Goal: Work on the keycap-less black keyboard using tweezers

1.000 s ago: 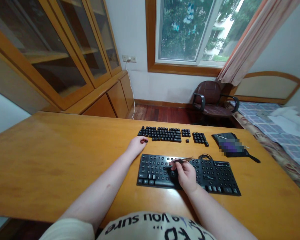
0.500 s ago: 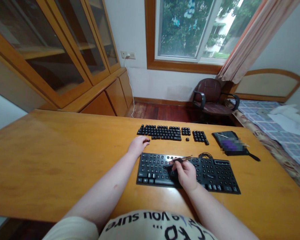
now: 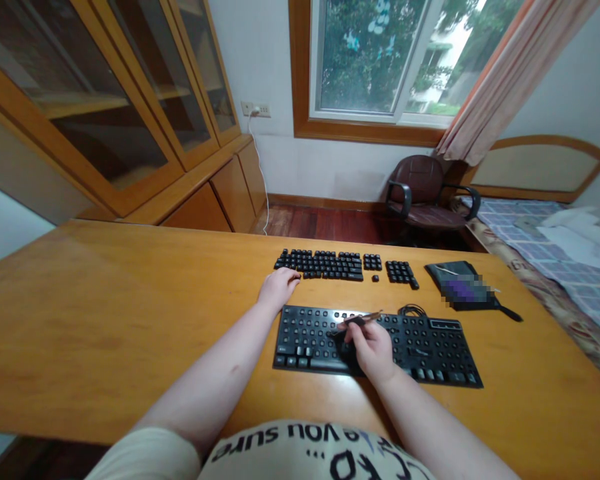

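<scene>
A black keyboard (image 3: 310, 337) lies on the desk before me, most of its keycaps off and the bare switch posts showing. Several key caps remain along its front edge. Over its middle, my right hand (image 3: 373, 347) is closed around a slim brown-and-black tool (image 3: 363, 320), whose exact kind I cannot make out. Beyond the keyboard, loose black keycaps (image 3: 330, 265) sit in rows like a keyboard layout. My left hand (image 3: 279, 288) is at the near left end of these rows, thumb and fingers pinched on a small black keycap (image 3: 298, 277), partly hidden by the fingertips.
A black pouch (image 3: 460, 287) with a strap lies at the right of the wooden desk (image 3: 130, 320). The keyboard's coiled cable (image 3: 413, 311) rests behind it. Past the desk stand an office chair (image 3: 420, 190), a bed (image 3: 545, 233) and a glass-door cabinet (image 3: 145, 120).
My left hand has shifted slightly away from me, bringing the pinched keycap up to the near row of loose caps. My right hand and its tool have stayed over the keyboard.
</scene>
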The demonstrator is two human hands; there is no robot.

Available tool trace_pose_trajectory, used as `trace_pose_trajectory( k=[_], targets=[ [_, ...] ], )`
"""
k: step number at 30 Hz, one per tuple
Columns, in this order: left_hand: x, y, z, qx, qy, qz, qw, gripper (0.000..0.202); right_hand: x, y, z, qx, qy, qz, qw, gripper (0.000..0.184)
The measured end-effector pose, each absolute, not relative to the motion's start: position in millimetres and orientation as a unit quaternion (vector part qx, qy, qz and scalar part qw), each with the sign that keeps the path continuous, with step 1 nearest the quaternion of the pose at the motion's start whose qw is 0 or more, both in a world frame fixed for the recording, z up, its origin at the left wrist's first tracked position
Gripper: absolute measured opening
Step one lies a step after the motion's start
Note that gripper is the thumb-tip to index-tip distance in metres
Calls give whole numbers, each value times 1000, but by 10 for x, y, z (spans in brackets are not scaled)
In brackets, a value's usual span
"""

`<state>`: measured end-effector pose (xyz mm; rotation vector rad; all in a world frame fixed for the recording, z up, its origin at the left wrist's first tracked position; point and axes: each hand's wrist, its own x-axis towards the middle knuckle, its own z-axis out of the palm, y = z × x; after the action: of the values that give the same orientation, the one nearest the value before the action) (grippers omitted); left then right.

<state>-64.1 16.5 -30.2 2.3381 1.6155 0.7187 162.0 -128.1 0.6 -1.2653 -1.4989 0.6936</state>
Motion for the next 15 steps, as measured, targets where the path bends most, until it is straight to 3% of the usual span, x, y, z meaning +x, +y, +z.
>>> trace_pose_trajectory(
  k=[15],
  targets=[
    [-658,159,-332,799,541,243,98,26,1613,-1282,-4,-519,-618,299,509,30]
  ],
)
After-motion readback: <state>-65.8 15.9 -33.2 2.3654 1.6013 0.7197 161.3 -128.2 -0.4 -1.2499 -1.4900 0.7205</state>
